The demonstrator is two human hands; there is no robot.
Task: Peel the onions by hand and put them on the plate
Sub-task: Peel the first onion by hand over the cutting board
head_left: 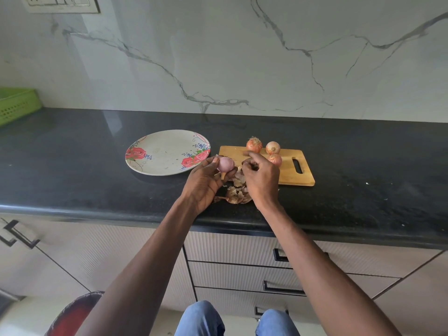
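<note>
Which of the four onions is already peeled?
The pale pink onion held in the left hand; the three on the cutting board keep their orange-brown skins.

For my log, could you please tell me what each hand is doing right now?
Left hand: holds the peeled onion.
Right hand: fingers curled, seemingly pinching a bit of onion skin.

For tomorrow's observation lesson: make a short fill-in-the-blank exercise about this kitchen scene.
1. The left hand grips a peeled ____.
2. ____ unpeeled onions sit on the wooden cutting board.
3. The flowered plate holds ____ onions.
4. Loose skins lie on the ____ countertop, near the right hand.

Missing words: onion; Three; no; black
</note>
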